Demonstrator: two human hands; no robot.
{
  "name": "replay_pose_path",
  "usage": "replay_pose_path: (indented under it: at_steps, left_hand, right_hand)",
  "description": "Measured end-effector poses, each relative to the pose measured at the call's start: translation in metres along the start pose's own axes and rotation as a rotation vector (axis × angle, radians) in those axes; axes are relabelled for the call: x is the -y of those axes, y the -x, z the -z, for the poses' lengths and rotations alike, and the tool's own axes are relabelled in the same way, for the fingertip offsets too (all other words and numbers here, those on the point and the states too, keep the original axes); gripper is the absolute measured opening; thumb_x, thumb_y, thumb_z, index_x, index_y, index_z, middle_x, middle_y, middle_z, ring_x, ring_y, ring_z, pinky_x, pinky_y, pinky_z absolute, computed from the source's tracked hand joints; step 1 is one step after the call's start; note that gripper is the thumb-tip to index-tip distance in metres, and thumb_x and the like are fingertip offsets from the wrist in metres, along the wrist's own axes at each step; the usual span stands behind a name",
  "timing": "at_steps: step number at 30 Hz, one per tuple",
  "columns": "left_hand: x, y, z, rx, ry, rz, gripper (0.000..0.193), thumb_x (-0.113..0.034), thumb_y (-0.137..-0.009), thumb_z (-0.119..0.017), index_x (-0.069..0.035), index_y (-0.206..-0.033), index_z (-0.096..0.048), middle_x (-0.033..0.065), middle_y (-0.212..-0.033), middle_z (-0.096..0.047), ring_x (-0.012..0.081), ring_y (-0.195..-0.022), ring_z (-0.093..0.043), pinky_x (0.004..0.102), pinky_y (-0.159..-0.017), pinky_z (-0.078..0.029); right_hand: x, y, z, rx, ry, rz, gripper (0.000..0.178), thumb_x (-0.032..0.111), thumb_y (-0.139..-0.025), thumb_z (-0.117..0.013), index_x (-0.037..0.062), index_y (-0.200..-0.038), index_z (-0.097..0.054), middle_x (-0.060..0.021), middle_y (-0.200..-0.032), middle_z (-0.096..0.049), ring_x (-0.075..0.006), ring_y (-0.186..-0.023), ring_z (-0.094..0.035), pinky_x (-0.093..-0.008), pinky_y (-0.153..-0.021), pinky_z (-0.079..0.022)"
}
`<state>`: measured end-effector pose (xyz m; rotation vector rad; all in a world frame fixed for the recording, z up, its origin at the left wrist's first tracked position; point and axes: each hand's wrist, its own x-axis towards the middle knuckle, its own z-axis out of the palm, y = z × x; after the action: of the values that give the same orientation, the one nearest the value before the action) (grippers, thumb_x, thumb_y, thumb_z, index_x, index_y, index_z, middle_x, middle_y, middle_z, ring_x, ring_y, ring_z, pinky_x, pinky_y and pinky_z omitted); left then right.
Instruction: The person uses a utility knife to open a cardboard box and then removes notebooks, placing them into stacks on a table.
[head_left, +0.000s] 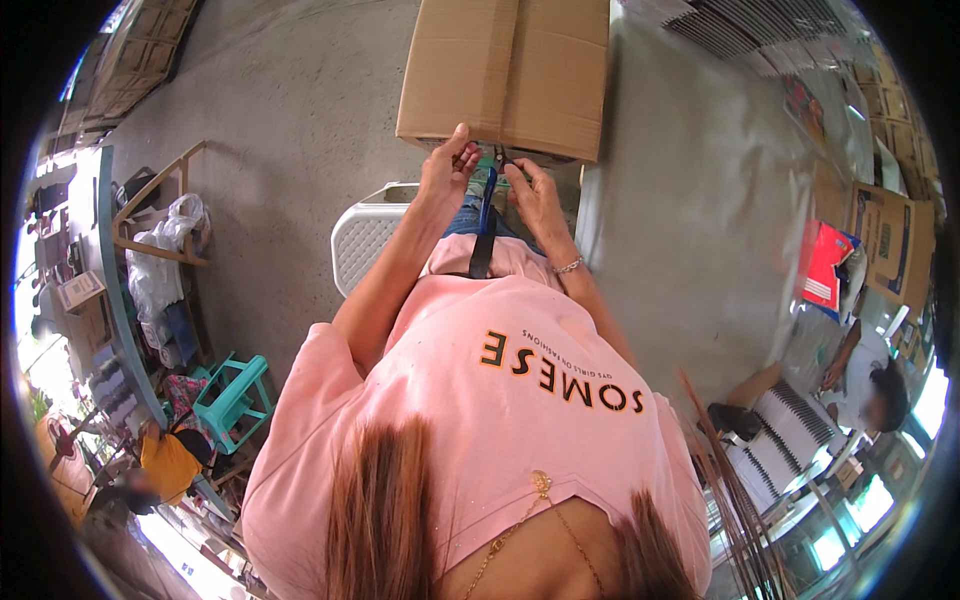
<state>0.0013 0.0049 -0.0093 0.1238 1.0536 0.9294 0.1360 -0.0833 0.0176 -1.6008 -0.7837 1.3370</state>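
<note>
My left hand (446, 177) is raised at the near edge of a brown cardboard box (505, 70), one finger pointing up and the others curled. Whatever those curled fingers may hold is too small to make out. Opposite it, my right hand (540, 203) has its fingertips closed on a small pair of blue-handled pliers (490, 190). Their dark jaws are just below the box's lower edge. A black strap (482, 256) lies over my pink top in line with the blue handle. The box has a strip of tape down its middle.
Left of my lap is a white plastic stool (366, 243). A smooth grey surface (690, 230) extends on the right. Farther off are a green stool (232, 403), a wooden frame (160, 200), red packages (826, 265) and another person (868, 375) at right.
</note>
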Motion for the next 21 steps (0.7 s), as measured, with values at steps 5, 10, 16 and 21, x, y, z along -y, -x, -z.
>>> replay_pose_path:
  at_steps: [5,10,16,21]
  left_hand:
    - [0.002,0.000,-0.003,-0.015,-0.009,0.001,0.020,-0.018,-0.084,-0.073,-0.003,-0.091,-0.060,0.0035,-0.079,-0.059,0.0136,-0.072,-0.059,0.0254,-0.068,-0.055]
    - [0.004,-0.001,-0.003,-0.021,0.001,-0.038,0.019,-0.017,-0.084,-0.072,-0.003,-0.091,-0.060,0.0044,-0.079,-0.061,0.0139,-0.072,-0.061,0.0252,-0.068,-0.056]
    - [0.005,-0.002,0.000,0.039,-0.006,-0.065,0.018,-0.016,-0.086,-0.069,-0.003,-0.092,-0.059,0.0045,-0.079,-0.061,0.0140,-0.073,-0.062,0.0260,-0.070,-0.057]
    - [0.006,0.002,-0.003,0.006,0.002,-0.076,0.018,-0.016,-0.086,-0.070,-0.003,-0.092,-0.058,0.0041,-0.077,-0.061,0.0142,-0.071,-0.063,0.0254,-0.066,-0.056]
  right_hand:
    - [-0.005,-0.001,-0.004,-0.027,-0.136,-0.060,0.024,0.024,-0.094,-0.055,0.0007,-0.096,-0.061,0.0035,-0.061,-0.048,-0.0049,-0.053,-0.043,-0.0224,-0.048,-0.036]
    - [0.001,0.001,-0.007,-0.023,-0.185,-0.069,0.023,0.024,-0.094,-0.056,0.0010,-0.096,-0.061,0.0050,-0.060,-0.046,-0.0040,-0.053,-0.043,-0.0206,-0.048,-0.036]
    - [-0.012,-0.007,-0.009,-0.040,-0.246,-0.002,0.025,0.025,-0.095,-0.056,0.0009,-0.099,-0.062,0.0054,-0.060,-0.047,-0.0043,-0.055,-0.046,-0.0217,-0.050,-0.039]
    - [-0.022,-0.011,-0.006,-0.290,0.388,0.498,0.027,0.026,-0.095,-0.056,0.0007,-0.099,-0.062,0.0036,-0.060,-0.049,-0.0069,-0.054,-0.048,-0.0235,-0.051,-0.041]
